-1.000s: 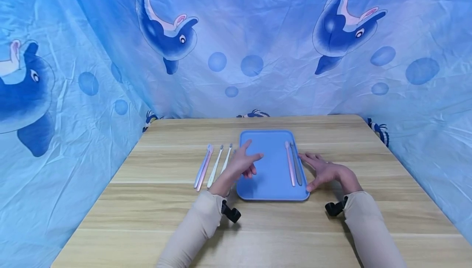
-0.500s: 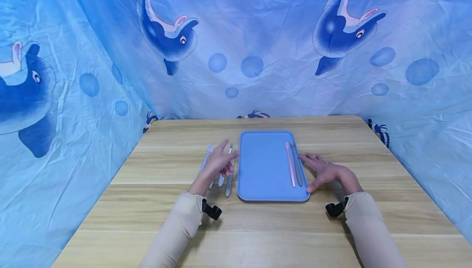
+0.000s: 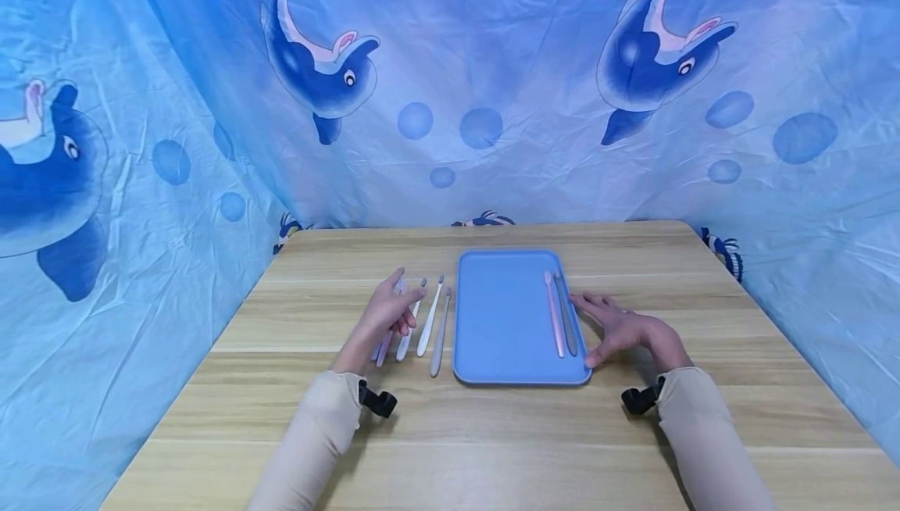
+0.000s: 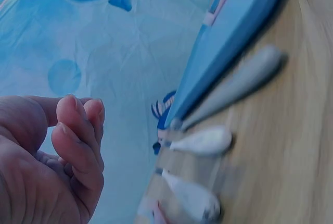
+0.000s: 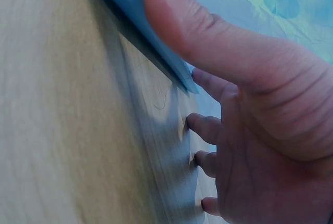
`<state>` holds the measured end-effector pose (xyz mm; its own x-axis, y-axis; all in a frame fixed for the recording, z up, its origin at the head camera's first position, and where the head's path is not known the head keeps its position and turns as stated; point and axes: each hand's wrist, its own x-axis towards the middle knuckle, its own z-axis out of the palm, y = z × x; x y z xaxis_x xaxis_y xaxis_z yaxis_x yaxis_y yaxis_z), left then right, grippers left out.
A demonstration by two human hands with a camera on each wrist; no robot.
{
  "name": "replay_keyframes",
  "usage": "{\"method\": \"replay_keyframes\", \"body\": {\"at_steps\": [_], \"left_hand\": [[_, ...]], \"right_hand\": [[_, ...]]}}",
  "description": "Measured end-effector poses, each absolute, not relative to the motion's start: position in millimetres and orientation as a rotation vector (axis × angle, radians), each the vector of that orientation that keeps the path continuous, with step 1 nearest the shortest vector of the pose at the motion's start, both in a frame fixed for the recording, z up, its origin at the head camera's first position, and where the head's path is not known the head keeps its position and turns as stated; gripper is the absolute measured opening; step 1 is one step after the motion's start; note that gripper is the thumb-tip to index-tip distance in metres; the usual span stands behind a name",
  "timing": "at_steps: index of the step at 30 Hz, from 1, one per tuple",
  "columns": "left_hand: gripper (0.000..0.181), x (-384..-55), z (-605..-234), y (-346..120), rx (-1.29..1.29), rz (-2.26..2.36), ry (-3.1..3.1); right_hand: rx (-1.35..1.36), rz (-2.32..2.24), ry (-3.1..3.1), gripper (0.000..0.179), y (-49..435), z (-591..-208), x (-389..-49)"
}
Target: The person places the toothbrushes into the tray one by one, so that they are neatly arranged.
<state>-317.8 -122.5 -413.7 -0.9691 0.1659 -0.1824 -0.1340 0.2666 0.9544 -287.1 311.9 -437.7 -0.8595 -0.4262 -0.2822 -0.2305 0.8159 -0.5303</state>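
Observation:
My left hand [image 3: 385, 309] hovers over the left end of a row of toothbrushes, holding nothing; its index finger and thumb stick out while the other fingers bend loosely. Partly hidden beneath it lies a purple toothbrush [image 3: 383, 350]. To its right are a pale toothbrush [image 3: 406, 337], a white toothbrush [image 3: 430, 319] and a grey toothbrush [image 3: 441, 333]. My right hand [image 3: 622, 330] rests at the right side of a blue tray [image 3: 502, 323], thumb [image 5: 171, 15] on its rim, other fingers spread. Inside the tray lie a pink toothbrush [image 3: 555, 314] and a dark grey toothbrush [image 3: 566, 319], side by side.
Everything lies on a wooden table [image 3: 492, 441]. A blue curtain [image 3: 450, 89] printed with dolphins hangs behind it and on both sides. Each wrist wears a black camera mount, one of them a left mount [image 3: 377, 400].
My left hand has moved left from over the tray, across the row, to the leftmost toothbrushes. The grey and white toothbrushes now show fully. My right hand and the tray have stayed put.

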Motion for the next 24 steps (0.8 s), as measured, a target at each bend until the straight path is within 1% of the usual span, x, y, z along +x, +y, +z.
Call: {"method": "replay_keyframes", "body": {"at_steps": [7,14,24], "left_hand": [[0.088,-318,-416,-144,-0.029,1.759,2.293],[0.087,-319,-428,-162,-0.096,1.744,2.312],[0.083,-321,-439,-185,-0.077,1.632,2.295]], "right_hand": [[-0.501,-0.709,2.605,0.130,313,-438,-287],[-0.509,-0.713,2.601,0.130,313,-438,-286],[-0.513,-0.695,2.612,0.130,313,-438,-286]]}}
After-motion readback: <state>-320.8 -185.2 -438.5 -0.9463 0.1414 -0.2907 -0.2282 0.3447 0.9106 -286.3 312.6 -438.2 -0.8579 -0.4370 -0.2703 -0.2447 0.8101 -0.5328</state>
